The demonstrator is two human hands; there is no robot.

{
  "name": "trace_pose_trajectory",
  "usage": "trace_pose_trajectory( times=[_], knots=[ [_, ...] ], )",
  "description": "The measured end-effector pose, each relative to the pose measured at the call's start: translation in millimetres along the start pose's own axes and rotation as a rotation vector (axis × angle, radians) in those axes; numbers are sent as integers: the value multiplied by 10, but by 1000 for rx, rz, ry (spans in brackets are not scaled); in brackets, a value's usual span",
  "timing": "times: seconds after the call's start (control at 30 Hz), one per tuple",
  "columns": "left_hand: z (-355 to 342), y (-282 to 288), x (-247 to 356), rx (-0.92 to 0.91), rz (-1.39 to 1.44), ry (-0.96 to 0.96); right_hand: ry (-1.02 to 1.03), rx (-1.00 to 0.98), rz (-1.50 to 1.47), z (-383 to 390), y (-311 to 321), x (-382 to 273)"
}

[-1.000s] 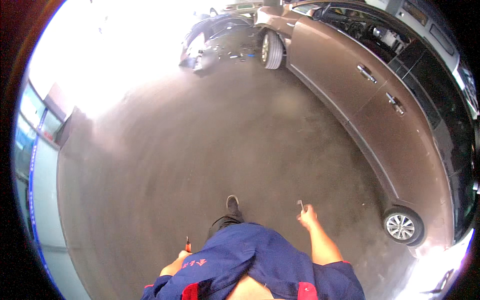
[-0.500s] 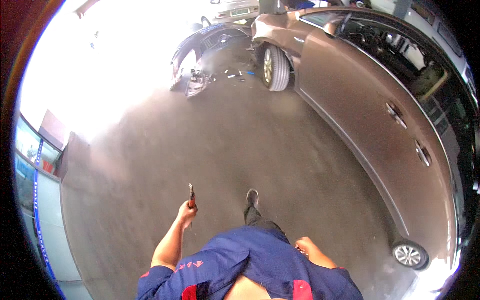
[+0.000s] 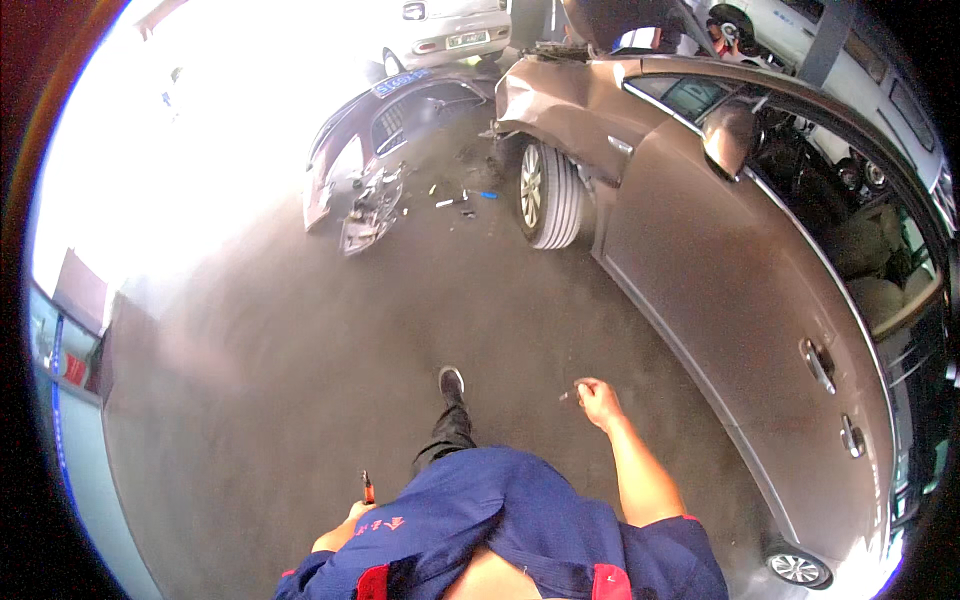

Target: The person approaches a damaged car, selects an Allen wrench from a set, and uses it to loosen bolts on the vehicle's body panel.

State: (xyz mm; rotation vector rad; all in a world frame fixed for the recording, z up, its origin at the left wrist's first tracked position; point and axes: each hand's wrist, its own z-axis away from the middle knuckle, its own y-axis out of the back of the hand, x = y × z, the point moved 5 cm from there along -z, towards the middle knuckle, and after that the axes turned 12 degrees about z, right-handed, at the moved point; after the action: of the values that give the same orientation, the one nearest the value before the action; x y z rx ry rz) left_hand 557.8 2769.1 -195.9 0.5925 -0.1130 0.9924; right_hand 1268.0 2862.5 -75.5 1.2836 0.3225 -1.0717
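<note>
My left hand (image 3: 358, 514), partly hidden by my blue shirt, grips a pliers-like tool (image 3: 368, 488) with orange handles, pointing forward. My right hand (image 3: 598, 400), swung forward at my right, is closed on a small thin metal tool (image 3: 566, 396), blurred and hard to name. A brown car (image 3: 680, 270) stands along my right, its front fender (image 3: 520, 95) creased. Ahead, a detached dark front bumper (image 3: 325, 175) lies on the floor, with broken parts (image 3: 370, 215) and small loose pieces beside the front wheel (image 3: 550, 195).
A white car (image 3: 445, 25) stands behind the bumper, and a white van (image 3: 880, 90) behind the brown car, where parts of a person (image 3: 725, 35) show. A glass-fronted wall (image 3: 70, 420) runs along my left. The grey floor (image 3: 320, 350) stretches ahead toward glaring daylight.
I have moved forward; the bumper and car front are nearer. My arms have swung: the left hand came forward then dropped back, while the right went back and is forward again.
</note>
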Motion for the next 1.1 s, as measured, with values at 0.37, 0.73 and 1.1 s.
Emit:
trace_pose_trajectory(
  times=[0.37,0.73,1.1],
  knots=[
    [-2075,449,5636,48,-310,-457,-895,1,194,-748,29,1345],
    [-1851,76,9856,-201,578,-749,-368,183,169,-4599,1458,-488],
    [-1263,-410,13370,-567,533,-966,468,465,188,-6708,5645,-5256]
  ],
)
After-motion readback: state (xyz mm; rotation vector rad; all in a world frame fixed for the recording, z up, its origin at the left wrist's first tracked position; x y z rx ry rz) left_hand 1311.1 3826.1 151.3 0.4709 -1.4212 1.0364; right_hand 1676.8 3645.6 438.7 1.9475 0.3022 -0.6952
